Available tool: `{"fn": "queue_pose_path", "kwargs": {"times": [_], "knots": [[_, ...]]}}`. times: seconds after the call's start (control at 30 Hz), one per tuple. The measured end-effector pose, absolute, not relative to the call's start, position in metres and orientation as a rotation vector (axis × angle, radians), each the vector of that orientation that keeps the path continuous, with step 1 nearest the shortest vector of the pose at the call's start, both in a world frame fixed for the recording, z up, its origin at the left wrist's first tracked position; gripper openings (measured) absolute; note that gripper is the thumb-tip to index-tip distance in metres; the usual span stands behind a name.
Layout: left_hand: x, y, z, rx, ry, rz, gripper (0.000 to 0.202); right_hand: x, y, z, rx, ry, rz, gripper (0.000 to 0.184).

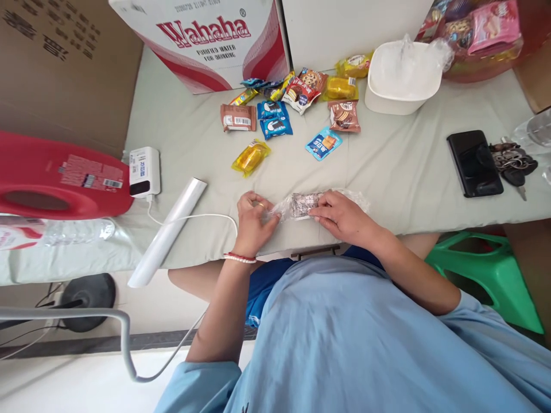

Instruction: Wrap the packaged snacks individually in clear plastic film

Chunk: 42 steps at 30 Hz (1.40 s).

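Near the front edge of the cloth-covered table, a small dark packaged snack lies on a sheet of clear plastic wrap. My left hand pinches the left end of the wrap between thumb and fingers. On the snack's right side, my right hand holds the packet with thumb and fingertips, the wrap spreading out beneath and beyond that hand. A roll of cling film lies slanted to the left of my left hand. Beyond my hands are a yellow-wrapped snack and a blue snack packet.
Several more snack packets lie before the Wahaha carton. A white tub holds crumpled plastic. On the right are a black phone and keys. A white charging cable crosses the film roll from a white device.
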<state>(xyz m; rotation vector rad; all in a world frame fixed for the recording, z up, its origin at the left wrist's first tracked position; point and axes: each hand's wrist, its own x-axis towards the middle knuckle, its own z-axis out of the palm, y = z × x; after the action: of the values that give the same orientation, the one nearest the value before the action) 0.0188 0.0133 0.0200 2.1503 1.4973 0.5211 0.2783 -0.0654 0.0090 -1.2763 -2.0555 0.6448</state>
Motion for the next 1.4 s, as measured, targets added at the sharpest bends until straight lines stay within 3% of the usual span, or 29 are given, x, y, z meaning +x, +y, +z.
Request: {"fn": "queue_pose_path", "kwargs": {"times": [0.23,0.3,0.47,0.67,0.73,0.83,1.13,1.27,1.4], "knots": [[0.059,-0.011,0.052,1.543,1.235,0.673,0.020,0.274,-0.061,0.009,-1.299,-2.059,0.644,0.026],[0.080,-0.019,0.049,1.657,1.160,0.646,0.017,0.276,-0.062,0.013,-1.303,-2.062,0.683,0.026],[0.105,-0.037,0.034,2.209,1.129,0.504,0.044,0.293,-0.070,0.023,-1.381,-1.867,0.780,0.029],[0.108,-0.053,0.028,2.567,1.260,0.250,0.055,0.315,-0.077,0.013,-1.940,-1.692,0.323,0.032],[0.110,-0.055,0.027,2.626,1.278,0.215,0.057,0.318,-0.079,0.010,-1.966,-1.749,0.293,0.019],[0.112,-0.056,0.028,2.677,1.301,0.165,0.056,0.322,-0.081,0.017,-1.954,-1.763,0.321,0.008],[0.123,-0.052,0.033,2.714,1.279,0.087,0.034,0.280,-0.034,0.066,-1.945,-1.848,0.720,0.008],[0.106,-0.046,0.034,2.556,1.171,0.240,0.030,0.261,-0.014,0.056,-1.920,-1.973,0.838,0.015],[0.074,-0.039,0.024,2.048,1.230,0.711,0.040,0.258,-0.023,0.046,-1.819,-2.066,0.780,0.019]]}}
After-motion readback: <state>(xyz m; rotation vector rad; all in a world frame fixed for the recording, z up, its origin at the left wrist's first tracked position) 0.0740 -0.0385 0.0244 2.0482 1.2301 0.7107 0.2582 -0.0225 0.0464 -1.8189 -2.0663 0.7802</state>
